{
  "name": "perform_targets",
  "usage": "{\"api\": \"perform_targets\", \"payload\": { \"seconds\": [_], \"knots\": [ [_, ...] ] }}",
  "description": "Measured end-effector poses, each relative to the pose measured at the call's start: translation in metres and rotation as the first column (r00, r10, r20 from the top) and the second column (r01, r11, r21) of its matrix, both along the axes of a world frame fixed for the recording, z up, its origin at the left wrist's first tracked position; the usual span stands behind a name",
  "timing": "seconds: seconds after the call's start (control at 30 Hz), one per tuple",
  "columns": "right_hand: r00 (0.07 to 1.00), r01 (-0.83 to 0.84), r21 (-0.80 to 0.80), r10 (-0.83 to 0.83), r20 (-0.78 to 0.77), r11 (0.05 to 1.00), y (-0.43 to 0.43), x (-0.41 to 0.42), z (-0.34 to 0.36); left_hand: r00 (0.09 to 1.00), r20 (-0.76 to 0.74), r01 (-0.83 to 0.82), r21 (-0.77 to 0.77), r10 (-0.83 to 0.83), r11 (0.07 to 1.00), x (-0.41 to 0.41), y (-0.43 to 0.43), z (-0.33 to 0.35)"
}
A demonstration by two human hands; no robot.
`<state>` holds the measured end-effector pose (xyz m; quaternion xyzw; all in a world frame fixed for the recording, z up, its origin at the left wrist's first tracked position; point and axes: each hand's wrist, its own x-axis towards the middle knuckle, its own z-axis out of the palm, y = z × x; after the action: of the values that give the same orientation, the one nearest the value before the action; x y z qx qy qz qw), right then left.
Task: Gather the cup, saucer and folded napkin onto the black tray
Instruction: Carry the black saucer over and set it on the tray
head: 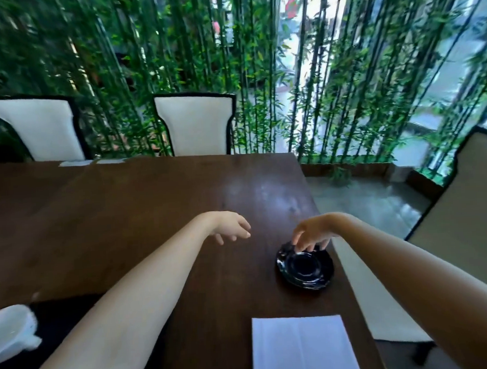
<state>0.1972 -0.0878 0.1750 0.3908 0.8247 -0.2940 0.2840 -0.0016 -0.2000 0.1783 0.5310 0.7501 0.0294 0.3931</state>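
A black glossy saucer point(305, 268) lies on the dark wooden table near its right edge. My right hand point(312, 233) hangs over the saucer's far rim, fingertips touching it, without a closed grip. My left hand point(231, 226) hovers open above the table, left of the saucer, holding nothing. A white folded napkin point(301, 347) lies flat at the near edge, in front of the saucer. At the lower left a white cup point(10, 332) stands on the black tray point(63, 315), which my left forearm partly hides.
Two white chairs point(197, 124) with black frames stand at the table's far side, and a beige chair point(461, 221) at the right. Small white papers point(76, 163) lie at the far left edge. Bamboo stems fill the background beyond the table point(153, 206).
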Motion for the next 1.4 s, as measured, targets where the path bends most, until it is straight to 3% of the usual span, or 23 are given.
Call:
{"api": "perform_targets", "payload": {
  "seconds": [0.27, 0.4, 0.63, 0.9, 1.03, 1.17, 1.4],
  "knots": [
    [0.994, 0.112, 0.005, -0.112, 0.012, 0.994, 0.055, 0.065, -0.028, 1.000, 0.025, 0.017, -0.025, -0.016, 1.000, 0.058, 0.065, -0.028],
    [0.984, 0.172, 0.017, -0.171, -0.040, 0.985, 0.066, 0.076, -0.050, 0.998, 0.027, -0.064, 0.050, 0.063, 0.997, 0.066, 0.078, -0.045],
    [0.987, 0.146, 0.111, -0.137, -0.090, 0.983, 0.076, 0.073, -0.102, 0.996, -0.038, -0.072, 0.095, 0.076, 0.993, 0.061, 0.090, -0.087],
    [0.930, 0.309, 0.186, -0.255, -0.265, 0.933, 0.080, 0.068, -0.157, 0.997, 0.027, -0.077, 0.162, 0.073, 0.984, 0.060, 0.101, -0.150],
    [0.883, 0.374, 0.135, -0.308, -0.355, 0.918, 0.077, 0.072, -0.170, 0.990, -0.032, -0.130, 0.215, 0.140, 0.968, 0.068, 0.094, -0.172],
    [0.834, 0.412, 0.075, -0.343, -0.432, 0.908, 0.075, 0.073, -0.173, 0.966, 0.111, -0.253, 0.218, 0.233, 0.943, 0.076, 0.084, -0.180],
    [0.740, 0.490, -0.056, -0.449, -0.501, 0.870, 0.075, 0.076, -0.176, 0.949, 0.191, -0.297, 0.258, 0.253, 0.919, 0.083, 0.078, -0.181]
  ]
}}
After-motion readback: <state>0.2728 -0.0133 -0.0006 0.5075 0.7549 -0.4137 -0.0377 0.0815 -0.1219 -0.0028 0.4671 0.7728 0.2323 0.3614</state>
